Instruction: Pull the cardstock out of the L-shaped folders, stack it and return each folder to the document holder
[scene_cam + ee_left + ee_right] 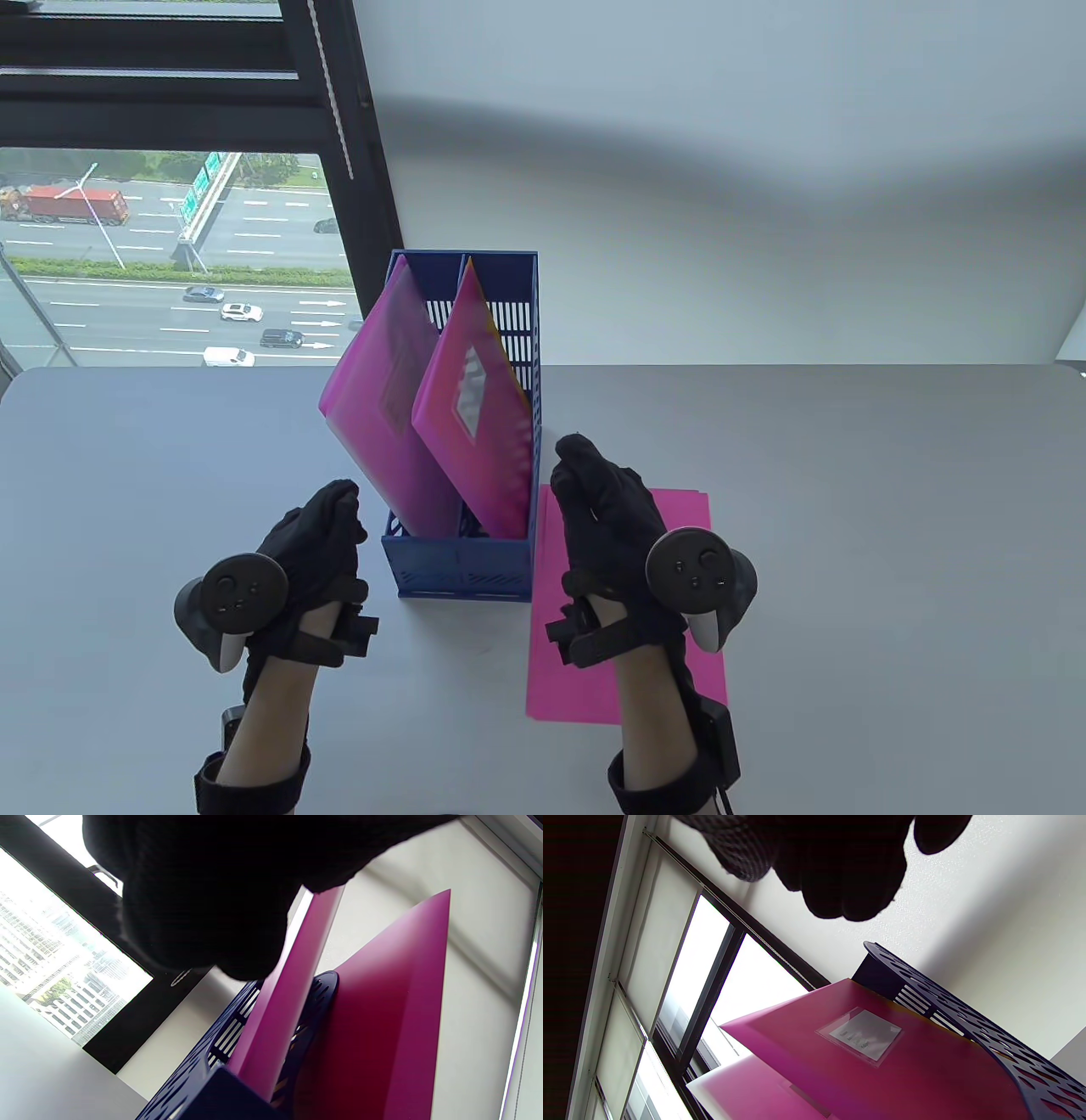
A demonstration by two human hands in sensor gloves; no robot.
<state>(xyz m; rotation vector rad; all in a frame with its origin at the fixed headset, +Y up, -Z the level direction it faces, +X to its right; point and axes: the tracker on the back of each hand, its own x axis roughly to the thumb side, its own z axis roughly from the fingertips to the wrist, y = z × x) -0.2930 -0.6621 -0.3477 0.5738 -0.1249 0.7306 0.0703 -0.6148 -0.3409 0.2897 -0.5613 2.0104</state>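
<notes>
A blue document holder [458,577] stands mid-table with two pink L-shaped folders upright in its slots, both leaning left. The left folder [377,399] is paler; the right folder [475,407] has a clear label pocket. A sheet of pink cardstock [568,688] lies flat on the table just right of the holder. My left hand [344,501] hovers by the holder's front left corner, fingers loosely curled, holding nothing. My right hand [573,463] hangs over the cardstock beside the holder's right wall, fingers relaxed and empty. From below, the right wrist view shows the labelled folder [882,1069] and the holder [967,1014].
A grey table [891,526] runs to a white wall behind. A window with a dark frame [348,153] fills the back left, close behind the holder. In the left wrist view the holder [203,1086] and both folders rise beneath my fingers [203,899].
</notes>
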